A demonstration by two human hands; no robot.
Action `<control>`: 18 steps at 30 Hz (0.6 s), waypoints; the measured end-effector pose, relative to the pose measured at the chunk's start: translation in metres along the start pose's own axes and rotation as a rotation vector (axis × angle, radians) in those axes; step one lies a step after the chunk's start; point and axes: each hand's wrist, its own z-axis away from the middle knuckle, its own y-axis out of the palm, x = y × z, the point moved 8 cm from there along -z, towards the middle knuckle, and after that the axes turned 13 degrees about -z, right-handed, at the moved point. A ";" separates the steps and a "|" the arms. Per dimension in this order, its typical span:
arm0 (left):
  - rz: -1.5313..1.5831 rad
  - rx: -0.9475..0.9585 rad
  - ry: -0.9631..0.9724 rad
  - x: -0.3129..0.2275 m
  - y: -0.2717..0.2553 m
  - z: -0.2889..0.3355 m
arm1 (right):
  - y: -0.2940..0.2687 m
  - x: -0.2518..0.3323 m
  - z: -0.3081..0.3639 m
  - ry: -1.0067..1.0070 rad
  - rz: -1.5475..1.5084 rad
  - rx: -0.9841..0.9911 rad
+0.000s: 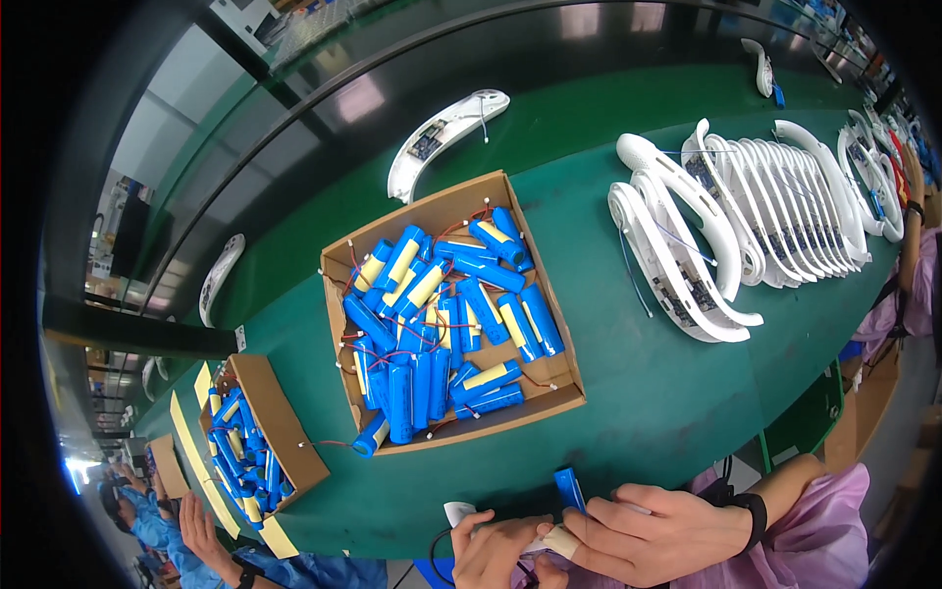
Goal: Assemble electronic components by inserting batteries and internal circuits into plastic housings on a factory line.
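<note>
Head view: one battery [569, 489], jutting from gripping right hand [638, 535], near left hand [496, 552], hold unclear; beyond both, two battery boxes [500, 424] [283, 424].

We've a lg. box [569, 380] w/ batteries [397, 404] on the tabletop [628, 407], a sm. battery box [282, 432] to its L, row of curved shells [785, 206] to its R, 1 lone shell [463, 115] behind. Our L hand [498, 556] & R hand [638, 535] are in front, 1 batt. [568, 487] in the R.

From my camera, I see white curved shells [785, 211] grouped on the right of the green worktop [687, 402]. Another white shell [461, 116] lies on the green strip [569, 113] behind. A co-worker's pink sleeve [919, 285] shows at far right.
</note>
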 end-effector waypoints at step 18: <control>-0.122 -0.121 0.004 -0.007 0.008 -0.004 | 0.010 -0.009 0.004 0.029 0.056 0.022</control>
